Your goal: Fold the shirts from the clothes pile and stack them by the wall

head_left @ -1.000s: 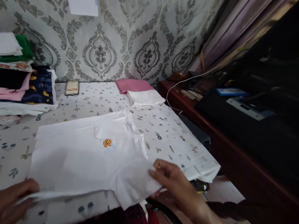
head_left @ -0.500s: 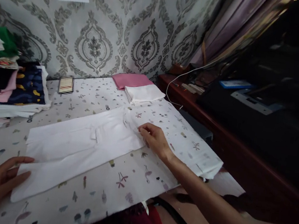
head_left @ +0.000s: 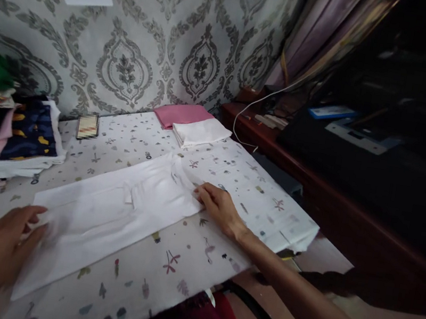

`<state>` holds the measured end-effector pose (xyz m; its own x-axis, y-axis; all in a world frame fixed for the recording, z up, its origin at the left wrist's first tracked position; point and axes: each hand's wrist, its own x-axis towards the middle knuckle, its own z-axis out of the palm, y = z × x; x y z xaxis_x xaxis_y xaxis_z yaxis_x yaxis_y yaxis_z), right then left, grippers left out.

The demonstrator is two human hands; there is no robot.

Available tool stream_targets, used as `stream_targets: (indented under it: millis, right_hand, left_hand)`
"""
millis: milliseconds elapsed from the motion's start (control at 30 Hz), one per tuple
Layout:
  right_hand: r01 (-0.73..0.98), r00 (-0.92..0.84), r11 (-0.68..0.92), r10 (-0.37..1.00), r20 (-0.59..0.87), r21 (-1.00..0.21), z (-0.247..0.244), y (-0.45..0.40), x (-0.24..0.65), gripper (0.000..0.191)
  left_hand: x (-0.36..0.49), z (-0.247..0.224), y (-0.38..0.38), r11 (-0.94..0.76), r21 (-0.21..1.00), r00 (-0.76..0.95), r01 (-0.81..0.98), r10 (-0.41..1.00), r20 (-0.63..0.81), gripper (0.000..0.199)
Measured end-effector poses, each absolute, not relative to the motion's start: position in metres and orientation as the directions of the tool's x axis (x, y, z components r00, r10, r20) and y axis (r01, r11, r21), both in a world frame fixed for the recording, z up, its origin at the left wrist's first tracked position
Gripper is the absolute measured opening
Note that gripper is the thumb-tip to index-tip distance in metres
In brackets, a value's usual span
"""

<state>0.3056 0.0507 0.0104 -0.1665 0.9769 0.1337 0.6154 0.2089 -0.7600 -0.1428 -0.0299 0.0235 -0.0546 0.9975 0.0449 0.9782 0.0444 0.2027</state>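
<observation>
A white shirt (head_left: 108, 207), folded into a long flat strip with what looks like a pocket or flap near its middle, lies slantwise across the table. My right hand (head_left: 219, 206) pinches the strip's right end between thumb and fingers. At the left end is my left hand (head_left: 1, 244), slightly blurred, its thumb and fingers apart over the shirt's edge. Whether its fingertips touch the fabric is hard to see.
A patterned white tablecloth (head_left: 128, 286) covers the table. Folded pink cloth (head_left: 181, 115) and white cloth (head_left: 201, 133) lie at the back. Stacked clothes (head_left: 33, 131) stand left, near a small pixelated item (head_left: 88, 125). A dark red desk (head_left: 349, 219) is on the right.
My left hand has shifted up along the shirt's left end, away from its near corner. My right hand keeps its pinch at the other end. The view has turned slightly.
</observation>
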Motion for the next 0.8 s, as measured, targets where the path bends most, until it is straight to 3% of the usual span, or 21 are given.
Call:
stream_targets:
  millis: [100,233,333,467,600,800]
  right_hand:
    - [0.496,-0.156,0.215,0.975,0.157,-0.841,0.005,0.049,0.313,0.039]
    - [0.442,-0.183,0.205,0.974,0.135,-0.873,-0.001,0.049,0.316,0.032]
    - [0.398,-0.200,0.191,0.973,0.118,-0.897,-0.006,0.049,0.317,0.032]
    - [0.468,-0.206,0.212,0.970,0.127,-0.858,-0.007,0.048,0.318,0.028]
    - [0.499,-0.223,0.225,0.966,0.127,-0.837,-0.002,0.048,0.320,0.027]
    - [0.530,-0.167,0.169,0.982,0.093,-0.831,0.001,0.047,0.318,0.027]
  left_hand:
    - [-0.091,0.050,-0.001,0.037,0.240,-0.063,0.970,0.993,0.100,0.039]
    - [-0.013,0.060,0.045,-0.208,0.360,0.190,0.909,0.978,0.087,0.038]
    - [0.023,0.045,0.074,-0.304,0.379,0.299,0.874,0.951,0.072,0.031]
    - [0.042,0.027,0.095,-0.298,0.330,0.296,0.896,0.953,0.057,0.019]
    - [0.044,0.023,0.103,-0.236,0.409,0.268,0.881,0.963,-0.021,0.011]
    - [0.040,0.025,0.111,-0.310,0.604,0.247,0.734,0.951,0.188,0.017]
